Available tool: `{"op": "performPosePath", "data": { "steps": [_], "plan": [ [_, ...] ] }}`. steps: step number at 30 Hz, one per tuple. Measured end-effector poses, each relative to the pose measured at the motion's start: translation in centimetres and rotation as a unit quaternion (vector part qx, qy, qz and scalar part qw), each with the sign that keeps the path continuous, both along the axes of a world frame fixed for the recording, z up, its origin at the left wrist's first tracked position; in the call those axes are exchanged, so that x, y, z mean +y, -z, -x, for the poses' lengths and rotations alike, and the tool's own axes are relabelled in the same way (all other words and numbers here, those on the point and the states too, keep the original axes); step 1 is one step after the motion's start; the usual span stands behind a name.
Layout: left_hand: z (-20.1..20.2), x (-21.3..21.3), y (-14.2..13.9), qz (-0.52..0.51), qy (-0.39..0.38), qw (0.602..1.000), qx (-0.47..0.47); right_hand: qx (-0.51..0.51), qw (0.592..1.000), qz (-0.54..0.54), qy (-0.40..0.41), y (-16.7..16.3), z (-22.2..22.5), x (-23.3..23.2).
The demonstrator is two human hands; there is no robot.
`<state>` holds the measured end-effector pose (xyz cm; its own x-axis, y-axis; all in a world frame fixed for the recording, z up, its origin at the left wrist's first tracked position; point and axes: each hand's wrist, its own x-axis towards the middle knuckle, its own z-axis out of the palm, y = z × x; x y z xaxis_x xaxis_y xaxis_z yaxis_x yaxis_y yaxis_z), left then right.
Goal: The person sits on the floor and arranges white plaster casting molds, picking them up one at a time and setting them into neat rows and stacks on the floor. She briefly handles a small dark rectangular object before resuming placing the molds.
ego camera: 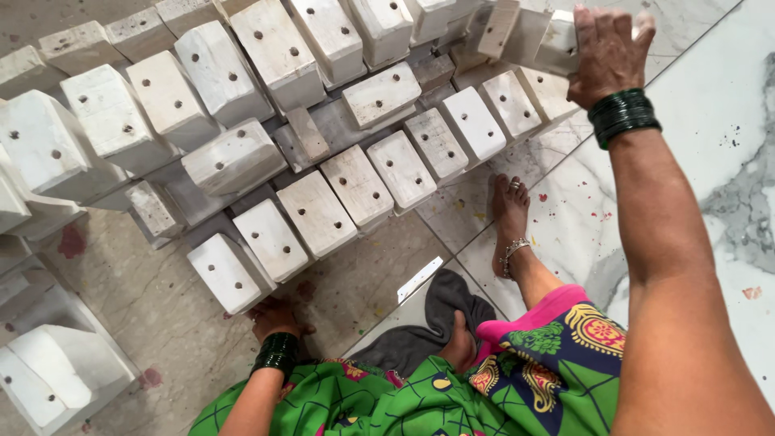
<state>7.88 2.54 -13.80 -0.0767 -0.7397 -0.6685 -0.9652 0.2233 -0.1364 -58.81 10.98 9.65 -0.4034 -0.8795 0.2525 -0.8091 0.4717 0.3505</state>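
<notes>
blocks (355, 187) rowed on floor (161, 323) | cloth (440, 311) before them (by foot (510, 211))

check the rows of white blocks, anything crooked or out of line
Yes. One white block left of centre lies turned across its neighbours instead of lining up with them. A small narrow piece is wedged beside it. The right hand grips a far block.
</notes>
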Motion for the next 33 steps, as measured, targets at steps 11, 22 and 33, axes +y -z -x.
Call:
{"op": "performPosePath", "data": {
  "steps": [11, 22, 33],
  "plan": [
    [0.3, -0.2, 0.2, 0.008, -0.022, 1.0, -0.003, -0.011, 0.99, 0.053, -0.132, -0.8, -3.2, -5.6],
    [1.1, -0.3, -1.0, -0.033, -0.011, 0.999, -0.008, -0.275, 0.959, 0.056, 0.029, 0.9, -8.8, -10.6],
    [0.8, -0.7, -0.3, -0.03, -0.022, 0.999, -0.002, -0.285, 0.957, -0.016, 0.055, 1.0, -10.0, -9.6]
  ]
}}
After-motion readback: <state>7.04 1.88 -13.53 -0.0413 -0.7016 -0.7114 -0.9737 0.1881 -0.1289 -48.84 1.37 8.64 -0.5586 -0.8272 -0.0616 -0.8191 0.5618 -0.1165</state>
